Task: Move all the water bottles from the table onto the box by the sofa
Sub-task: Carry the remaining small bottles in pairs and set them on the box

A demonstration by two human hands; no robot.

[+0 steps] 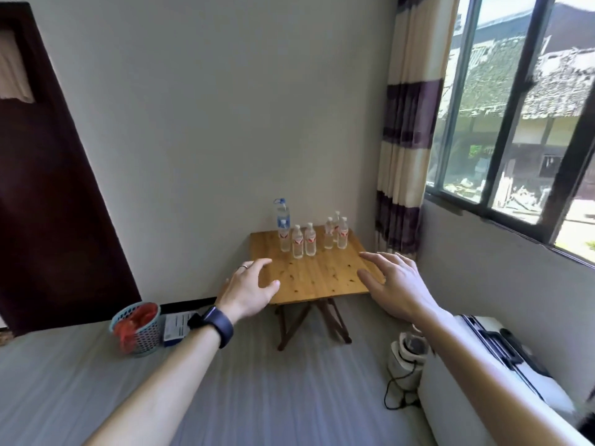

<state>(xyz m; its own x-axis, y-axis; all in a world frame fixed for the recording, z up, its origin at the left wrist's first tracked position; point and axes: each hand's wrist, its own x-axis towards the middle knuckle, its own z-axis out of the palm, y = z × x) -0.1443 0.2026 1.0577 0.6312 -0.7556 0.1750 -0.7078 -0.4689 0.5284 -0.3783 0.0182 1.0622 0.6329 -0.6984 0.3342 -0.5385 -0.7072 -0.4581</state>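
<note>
Our left hand [249, 289] and right hand [397, 284] are held out toward the counter [315, 275], fingers [376, 258] spread and relaxed, holding nothing. We see the bottles [310, 241] standing upright in a cluster at the counter's far side, well apart from our fingertips, with a taller bottle [281, 212] behind them by the wall. Grey floor lies below, with a basket [138, 329] at left and a suitcase [502, 355] at right, a dark door [48, 188], and a striped curtain [405, 156] beside the window [515, 107].
</note>
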